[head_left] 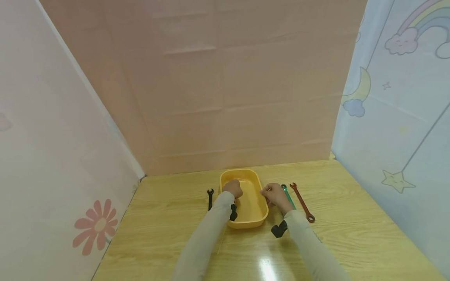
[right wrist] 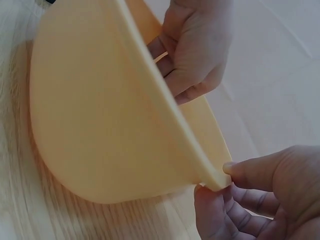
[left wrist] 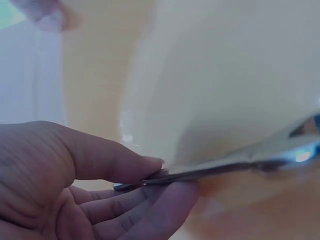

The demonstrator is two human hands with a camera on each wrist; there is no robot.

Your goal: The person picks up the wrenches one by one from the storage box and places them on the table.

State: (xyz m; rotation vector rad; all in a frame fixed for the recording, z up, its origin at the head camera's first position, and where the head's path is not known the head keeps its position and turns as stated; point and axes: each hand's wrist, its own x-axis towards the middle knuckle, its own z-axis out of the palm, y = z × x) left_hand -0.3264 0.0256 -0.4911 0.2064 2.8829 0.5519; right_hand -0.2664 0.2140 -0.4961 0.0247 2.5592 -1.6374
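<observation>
A yellow plastic basin [head_left: 246, 225] with rounded corners stands on the table between both hands. My left hand [head_left: 233, 188] reaches inside it, near its left side. In the left wrist view, the thumb and fingers pinch one end of a shiny silver wrench [left wrist: 235, 165] over the basin's inside; its far end runs out of the frame. My right hand [head_left: 276, 195] grips the basin's right rim, and the right wrist view shows its thumb and fingertips pinching the rim edge [right wrist: 217, 180].
A black wrench [head_left: 210, 198] lies left of the basin, partly behind the left sleeve. To the right lie a green wrench [head_left: 289, 197], partly hidden by the right hand, and a red wrench [head_left: 302, 203]. A brown sheet [head_left: 225, 86] hangs behind the wooden table [head_left: 147, 226].
</observation>
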